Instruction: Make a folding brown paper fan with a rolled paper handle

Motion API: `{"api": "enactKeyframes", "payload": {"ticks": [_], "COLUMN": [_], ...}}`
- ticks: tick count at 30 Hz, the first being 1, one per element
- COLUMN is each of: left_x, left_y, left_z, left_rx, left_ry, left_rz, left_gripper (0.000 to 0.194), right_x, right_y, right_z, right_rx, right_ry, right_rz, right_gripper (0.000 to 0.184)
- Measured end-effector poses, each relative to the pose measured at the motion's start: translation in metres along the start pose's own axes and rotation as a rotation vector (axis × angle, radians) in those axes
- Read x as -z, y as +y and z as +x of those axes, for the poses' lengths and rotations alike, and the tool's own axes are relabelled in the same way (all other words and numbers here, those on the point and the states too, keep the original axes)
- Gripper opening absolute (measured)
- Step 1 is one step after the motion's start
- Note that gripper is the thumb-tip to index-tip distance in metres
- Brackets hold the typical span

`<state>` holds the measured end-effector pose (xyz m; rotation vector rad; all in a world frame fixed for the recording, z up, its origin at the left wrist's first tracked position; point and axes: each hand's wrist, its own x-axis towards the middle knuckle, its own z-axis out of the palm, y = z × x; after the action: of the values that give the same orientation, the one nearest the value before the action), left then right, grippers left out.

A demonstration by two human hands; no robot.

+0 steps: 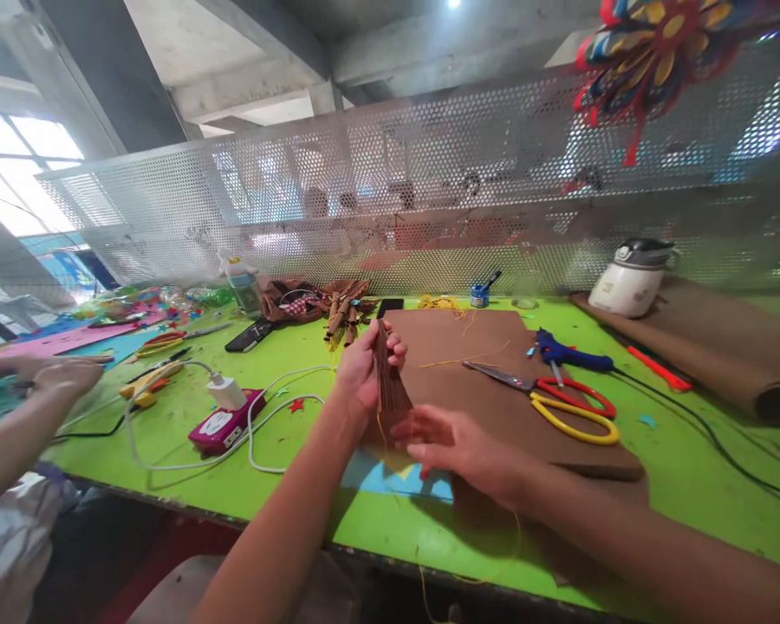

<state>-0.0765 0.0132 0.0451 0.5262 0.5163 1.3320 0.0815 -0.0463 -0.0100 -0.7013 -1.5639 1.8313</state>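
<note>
My left hand [359, 377] is closed around a pleated stack of brown paper [392, 386], folded like a fan and held upright above the table. A thin yellow string hangs from its lower end. My right hand [451, 442], slightly blurred, is beside that lower end with its fingers apart; whether the fingertips touch the paper I cannot tell. Beneath both hands lie brown paper sheets [487, 334] and a light blue sheet [367, 475]. Scissors [546, 399] with one red and one yellow handle rest on the brown sheets, blades partly spread.
A blue glue gun [572, 354], a red cutter [659, 368] and a white kettle-like jug [630, 277] are to the right. On the left are a purple power socket [227, 425] with a white cable, a phone [250, 334] and a co-worker's hand [68, 377]. Rolled brown bundles [344, 316] lie behind.
</note>
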Motion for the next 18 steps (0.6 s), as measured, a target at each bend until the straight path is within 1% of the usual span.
{"api": "enactKeyframes", "payload": {"ticks": [1, 3, 5, 6, 7, 9, 11, 12, 13, 15, 16, 17, 18], "left_x": [-0.001, -0.001, 0.000, 0.001, 0.003, 0.005, 0.007, 0.009, 0.010, 0.012, 0.013, 0.014, 0.015], "left_y": [0.000, 0.000, 0.001, 0.002, 0.003, 0.005, 0.007, 0.007, 0.007, 0.007, 0.006, 0.004, 0.003], "left_z": [-0.001, -0.001, 0.000, 0.001, 0.003, 0.005, 0.007, 0.008, 0.009, 0.011, 0.012, 0.013, 0.014], "left_rx": [-0.010, -0.032, -0.049, -0.057, -0.067, -0.088, -0.094, -0.083, -0.062, -0.015, 0.001, 0.009, 0.010], "left_ry": [0.016, 0.054, 0.081, 0.094, 0.113, 0.171, 0.231, 0.252, 0.267, 0.285, 0.294, 0.303, 0.311], "left_rz": [0.023, 0.046, 0.034, 0.024, 0.014, -0.002, -0.019, -0.030, -0.041, -0.058, -0.063, -0.066, -0.068], "left_gripper": [0.030, 0.028, 0.028, 0.027, 0.026, 0.025, 0.025, 0.025, 0.025, 0.022, 0.021, 0.020, 0.020], "right_x": [-0.005, -0.009, -0.008, -0.007, -0.006, -0.006, -0.009, -0.011, -0.013, -0.017, -0.019, -0.021, -0.023], "right_y": [0.003, 0.007, 0.008, 0.007, 0.006, 0.001, -0.008, -0.013, -0.018, -0.025, -0.026, -0.025, -0.023], "right_z": [-0.001, -0.006, -0.011, -0.014, -0.018, -0.025, -0.033, -0.037, -0.040, -0.042, -0.042, -0.042, -0.041], "right_rx": [-0.016, -0.048, -0.043, -0.007, 0.054, 0.234, 0.440, 0.533, 0.607, 0.696, 0.700, 0.683, 0.648], "right_ry": [-0.035, -0.056, -0.020, 0.026, 0.079, 0.176, 0.216, 0.200, 0.155, 0.002, -0.070, -0.100, -0.087], "right_rz": [0.036, 0.027, -0.080, -0.172, -0.282, -0.500, -0.664, -0.719, -0.754, -0.749, -0.716, -0.675, -0.646], "right_gripper": [0.052, 0.041, 0.037, 0.037, 0.037, 0.035, 0.027, 0.022, 0.018, 0.013, 0.013, 0.015, 0.018]}}
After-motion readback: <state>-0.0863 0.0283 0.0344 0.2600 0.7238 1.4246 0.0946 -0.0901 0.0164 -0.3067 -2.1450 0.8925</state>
